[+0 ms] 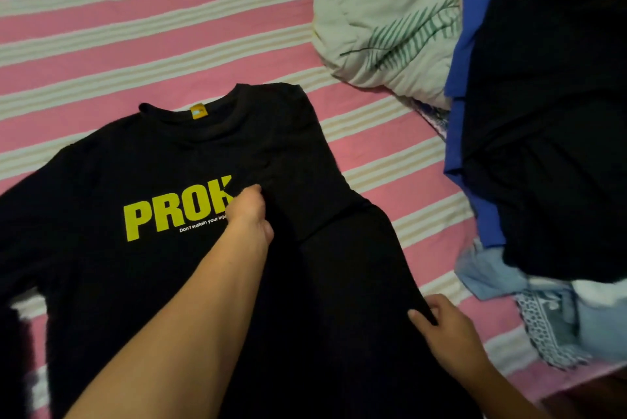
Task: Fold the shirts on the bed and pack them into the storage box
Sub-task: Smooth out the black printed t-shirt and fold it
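A black T-shirt (142, 154) with yellow "PROK" lettering lies face up on the pink striped bed sheet (135, 28). Its right side and sleeve are folded inward over the print, covering the end of the word. My left hand (249, 215) pinches the folded sleeve near the middle of the chest. My right hand (441, 327) grips the folded right edge lower down, thumb on top of the cloth. The storage box is not in view.
A heap of unfolded clothes (543, 113), black and blue on top with light blue and lace-trimmed pieces below, lies at the right. A pale leaf-print quilt (383, 21) is bunched at the upper right. Bare sheet stretches beyond the shirt's collar.
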Demonstrator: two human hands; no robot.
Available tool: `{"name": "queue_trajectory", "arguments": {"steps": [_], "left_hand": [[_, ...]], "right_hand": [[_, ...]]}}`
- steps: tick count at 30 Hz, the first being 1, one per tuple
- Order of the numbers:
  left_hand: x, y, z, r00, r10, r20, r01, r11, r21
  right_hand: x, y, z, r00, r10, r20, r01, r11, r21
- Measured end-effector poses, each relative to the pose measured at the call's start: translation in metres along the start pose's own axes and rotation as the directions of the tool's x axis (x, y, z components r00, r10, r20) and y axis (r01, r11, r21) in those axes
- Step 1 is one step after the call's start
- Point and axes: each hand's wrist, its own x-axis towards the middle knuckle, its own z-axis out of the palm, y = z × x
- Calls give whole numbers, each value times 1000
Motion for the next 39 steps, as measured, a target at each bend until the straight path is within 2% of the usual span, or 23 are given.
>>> {"name": "queue_trajectory", "arguments": {"steps": [1,2,4,5,6,7,8,11,13,16,18,19,22,25,27,29,30,31,33,35,37,39], "left_hand": [[-4,0,-3,994,108,-18,-106,991,77],[-7,1,-5,956,292,-27,-278,932,234],[-14,11,-10,778,617,115,-577,630,520],[-20,19,-13,692,692,207,-655,480,584],[-24,27,-16,631,729,266,-696,380,610],[-28,38,-18,589,752,297,-724,326,608],[-30,49,-20,575,758,309,-732,309,607],[-48,81,-33,568,768,296,-742,322,588],[-61,102,-47,606,761,232,-734,422,532],[-81,135,-76,703,694,153,-680,594,430],[-88,152,-100,770,621,148,-638,746,189],[-89,158,-114,784,605,138,-618,782,83],[-84,163,-154,821,551,149,-549,834,-57],[-65,157,-184,841,507,188,-501,862,-81],[-48,130,-209,879,453,150,-466,882,69],[-35,79,-239,898,435,66,-432,842,324],[-41,44,-256,910,414,35,-392,828,400],[-51,7,-272,937,349,31,-325,835,444],[-75,-77,-303,989,146,3,-125,835,536],[-106,-144,-324,1000,1,-26,16,765,644],[-119,-191,-336,1000,-21,-14,25,716,697],[-129,-223,-340,998,-31,58,-19,711,703]], "right_hand": [[-4,12,2,1000,-10,15,10,1000,9],[-8,21,2,999,-27,27,26,999,24],[-17,34,2,997,-67,37,64,995,72],[-22,37,2,996,-86,27,83,992,95],[-28,39,1,994,-105,10,103,989,106],[-36,39,0,991,-133,-12,134,987,89],[-45,40,1,983,-181,-33,182,982,42],[-80,40,9,913,-398,-94,373,904,-207],[-110,35,17,813,-569,-121,508,796,-330],[-151,9,33,676,-730,-99,662,661,-353],[-173,-12,56,615,-786,-54,723,590,-359],[-182,-21,72,595,-803,-17,745,560,-362],[-197,-38,127,590,-794,148,778,510,-367],[-201,-40,179,614,-738,281,780,510,-363],[-202,-40,197,626,-663,409,780,539,-319],[-210,-36,199,637,-609,473,762,592,-264],[-212,-31,194,673,-601,431,724,655,-216],[-212,-25,186,739,-572,356,655,734,-182],[-202,-8,163,885,-441,147,464,862,-207],[-183,10,138,961,-277,1,269,932,-241],[-163,21,121,994,-105,42,111,978,-177],[-152,26,119,987,10,162,0,998,-62]]}}
